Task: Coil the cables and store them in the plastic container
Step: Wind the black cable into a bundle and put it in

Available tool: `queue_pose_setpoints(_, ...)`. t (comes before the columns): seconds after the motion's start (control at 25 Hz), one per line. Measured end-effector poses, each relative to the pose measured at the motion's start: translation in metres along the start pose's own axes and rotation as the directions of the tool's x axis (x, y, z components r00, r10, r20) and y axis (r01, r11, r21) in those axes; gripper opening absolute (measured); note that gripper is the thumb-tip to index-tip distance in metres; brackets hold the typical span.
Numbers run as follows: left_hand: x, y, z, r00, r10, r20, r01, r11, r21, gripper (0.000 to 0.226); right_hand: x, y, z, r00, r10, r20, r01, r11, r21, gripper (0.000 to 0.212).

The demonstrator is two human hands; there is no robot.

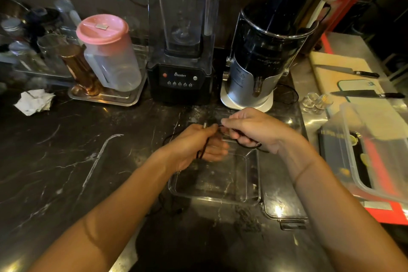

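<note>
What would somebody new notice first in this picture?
Probably the two hands at centre, left hand and right hand, both gripping a thin black cable above a clear plastic container. Behind them stand a black blender and a silver juicer.

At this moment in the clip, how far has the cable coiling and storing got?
Early. The clear plastic container sits open on the counter, its lid beside it, with no cable visible inside. In hand: the left hand and right hand both hold a thin black cable above it, mid-coil. Left: finishing the coil and placing it inside. Another dark cable seems to lie near the container's corner.
</note>
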State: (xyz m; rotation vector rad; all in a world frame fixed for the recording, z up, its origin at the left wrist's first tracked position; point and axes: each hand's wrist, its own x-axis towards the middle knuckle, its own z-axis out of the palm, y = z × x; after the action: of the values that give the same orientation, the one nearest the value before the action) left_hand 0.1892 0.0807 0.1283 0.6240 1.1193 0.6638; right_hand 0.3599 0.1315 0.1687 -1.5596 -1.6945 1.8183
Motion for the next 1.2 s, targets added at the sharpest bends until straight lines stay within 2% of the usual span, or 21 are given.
queue_pose_setpoints(0.08,0.010,-0.003,-0.004,0.983,0.080,-0.167,-0.090,0.994,-0.057,0.046,-0.012,-0.005,0.014,0.999,-0.047,0.009,0.046,0.995,0.086,0.024)
queue_pose_setpoints(0.16,0.015,-0.003,-0.009,0.956,0.134,-0.259,-0.187,0.963,-0.193,0.045,-0.026,0.000,0.029,0.992,-0.103,0.078,0.090,0.984,0.155,0.018)
queue_pose_setpoints(0.28,0.013,0.008,-0.017,0.967,0.196,-0.164,-0.253,0.824,-0.508,0.050,-0.037,0.024,0.054,0.980,-0.108,0.167,0.060,0.961,0.271,0.015)
queue_pose_setpoints(0.36,0.009,0.013,-0.019,0.971,0.219,-0.093,-0.231,0.775,-0.588,0.049,-0.033,0.053,0.065,0.971,-0.040,0.236,-0.039,0.946,0.321,0.018)
queue_pose_setpoints(0.44,0.004,0.015,-0.015,0.973,0.219,-0.078,-0.223,0.783,-0.580,0.044,-0.027,0.084,0.070,0.962,0.077,0.262,-0.135,0.968,0.211,0.031)
queue_pose_setpoints(0.56,-0.001,0.017,-0.009,0.961,0.263,-0.085,-0.269,0.820,-0.506,0.042,-0.019,0.110,0.062,0.966,0.217,0.138,-0.223,0.974,0.031,0.054)
queue_pose_setpoints(0.64,-0.007,0.023,-0.011,0.946,0.308,-0.100,-0.314,0.798,-0.514,0.042,-0.015,0.119,0.047,0.973,0.228,0.045,-0.220,0.966,-0.138,0.049)
queue_pose_setpoints(0.68,-0.009,0.028,-0.014,0.938,0.325,-0.119,-0.337,0.779,-0.529,0.044,-0.012,0.123,0.040,0.975,0.221,0.023,-0.214,0.963,-0.163,0.041)
queue_pose_setpoints(0.76,-0.012,0.036,-0.019,0.929,0.332,-0.160,-0.365,0.766,-0.528,0.043,-0.006,0.129,0.032,0.985,0.175,-0.002,-0.174,0.981,-0.080,0.025)
queue_pose_setpoints(0.84,-0.014,0.039,-0.018,0.938,0.295,-0.181,-0.346,0.789,-0.508,0.040,-0.001,0.129,0.026,0.994,0.107,-0.037,-0.107,0.994,0.007,0.019)
queue_pose_setpoints(0.96,-0.012,0.031,-0.020,0.958,0.233,-0.168,-0.287,0.793,-0.537,0.033,0.003,0.127,0.018,0.998,0.046,-0.031,-0.037,0.969,0.244,0.026)
queue_pose_setpoints(1.04,-0.011,0.026,-0.025,0.962,0.223,-0.157,-0.273,0.779,-0.565,0.030,0.005,0.133,0.011,0.993,0.055,-0.104,-0.012,0.924,0.381,0.031)
queue_pose_setpoints(1.08,-0.010,0.024,-0.026,0.962,0.215,-0.168,-0.273,0.786,-0.554,0.030,0.008,0.137,0.009,0.983,0.065,-0.172,-0.005,0.944,0.330,0.032)
queue_pose_setpoints(1.16,-0.009,0.020,-0.026,0.960,0.193,-0.204,-0.271,0.823,-0.499,0.031,0.014,0.141,0.013,0.957,0.036,-0.286,-0.029,0.999,0.027,0.028)
queue_pose_setpoints(1.2,-0.008,0.018,-0.024,0.959,0.191,-0.207,-0.270,0.835,-0.479,0.033,0.017,0.140,0.017,0.951,-0.007,-0.310,-0.029,0.994,-0.110,0.024)
